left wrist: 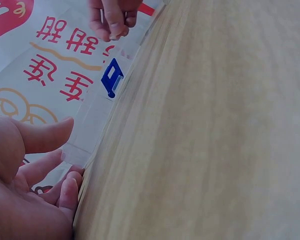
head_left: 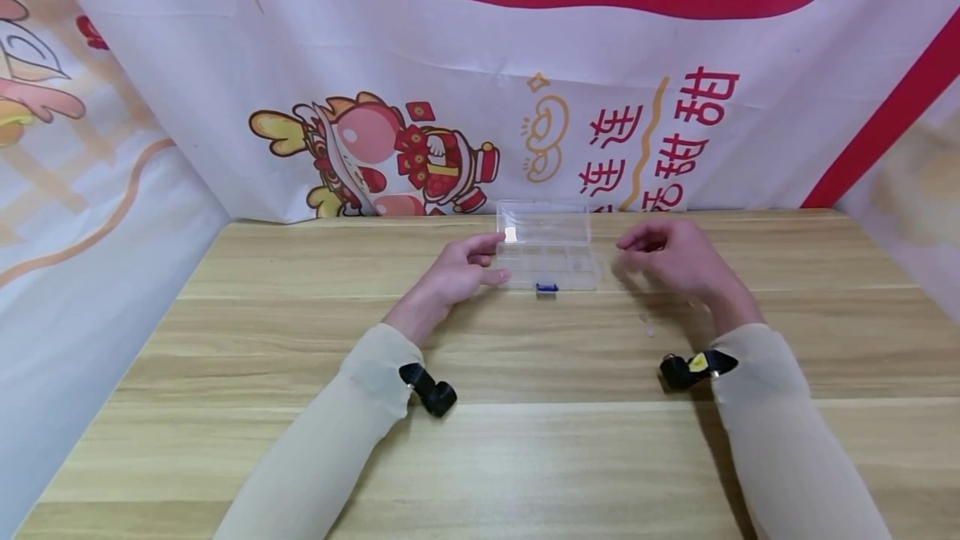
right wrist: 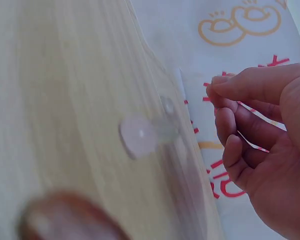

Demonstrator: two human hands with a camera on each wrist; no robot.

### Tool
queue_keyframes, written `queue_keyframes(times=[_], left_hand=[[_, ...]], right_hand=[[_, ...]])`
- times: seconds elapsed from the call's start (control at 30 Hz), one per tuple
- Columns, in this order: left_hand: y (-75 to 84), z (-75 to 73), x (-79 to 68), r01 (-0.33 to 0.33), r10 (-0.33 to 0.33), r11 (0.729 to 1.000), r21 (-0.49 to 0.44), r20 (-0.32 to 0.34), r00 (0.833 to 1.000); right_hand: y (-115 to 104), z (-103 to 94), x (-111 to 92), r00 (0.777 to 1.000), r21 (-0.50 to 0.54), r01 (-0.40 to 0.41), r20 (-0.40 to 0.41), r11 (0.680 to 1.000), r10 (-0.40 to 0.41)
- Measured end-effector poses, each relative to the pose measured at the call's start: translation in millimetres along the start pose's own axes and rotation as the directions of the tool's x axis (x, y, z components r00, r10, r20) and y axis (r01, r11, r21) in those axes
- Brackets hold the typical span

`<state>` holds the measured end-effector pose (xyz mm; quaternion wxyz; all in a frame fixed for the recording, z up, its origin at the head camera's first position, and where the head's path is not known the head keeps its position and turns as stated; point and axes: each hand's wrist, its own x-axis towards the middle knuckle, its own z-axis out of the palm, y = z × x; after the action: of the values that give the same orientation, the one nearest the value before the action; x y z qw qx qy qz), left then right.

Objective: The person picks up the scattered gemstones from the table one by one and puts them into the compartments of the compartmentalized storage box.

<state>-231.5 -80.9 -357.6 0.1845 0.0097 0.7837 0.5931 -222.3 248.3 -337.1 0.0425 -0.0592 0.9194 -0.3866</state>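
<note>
A clear plastic compartment box [head_left: 546,267] stands near the back of the table, its transparent lid [head_left: 551,222] raised against the cloth. On its front is a blue latch [left wrist: 111,78]. My left hand [head_left: 459,272] rests at the box's left end, thumb by the front corner and index finger farther back, fingers loosely bent. To the right of the box, my right hand [head_left: 667,258] hovers with thumb and index fingertips brought together. Whether something tiny sits between them is hidden. Beneath it lie a small pinkish round piece [right wrist: 138,136] and a small clear piece [right wrist: 167,105].
A printed white cloth [head_left: 450,48] hangs right behind the box, and another cloth wall [head_left: 97,132] closes off the left side. The wooden table [head_left: 525,440] stretches toward me. Each sleeve carries a black wrist camera [head_left: 437,397].
</note>
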Motion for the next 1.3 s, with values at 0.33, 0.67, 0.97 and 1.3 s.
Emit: queue_keyframes(times=[0.33,0.67,0.97,1.3], left_hand=[[0.4,-1.0,0.0,-0.003,0.003,1.000,-0.005,-0.005,1.000],[-1.2,2.1,-0.4,-0.012,0.013,1.000,-0.019,0.006,1.000],[0.9,2.7,-0.1,-0.007,0.007,1.000,-0.015,-0.001,1.000],[2.4,0.6,-2.0,0.009,-0.009,1.000,-0.009,-0.004,1.000]], right_hand=[[-17,10.0,3,0.998,0.013,0.061,-0.021,0.998,-0.060],[-27,15.5,2,0.998,-0.006,0.044,-0.045,0.999,-0.044],[-36,21.8,3,0.998,0.010,0.021,-0.067,1.000,-0.020],[-39,30.6,7,0.995,0.023,0.029,-0.094,0.999,-0.026]])
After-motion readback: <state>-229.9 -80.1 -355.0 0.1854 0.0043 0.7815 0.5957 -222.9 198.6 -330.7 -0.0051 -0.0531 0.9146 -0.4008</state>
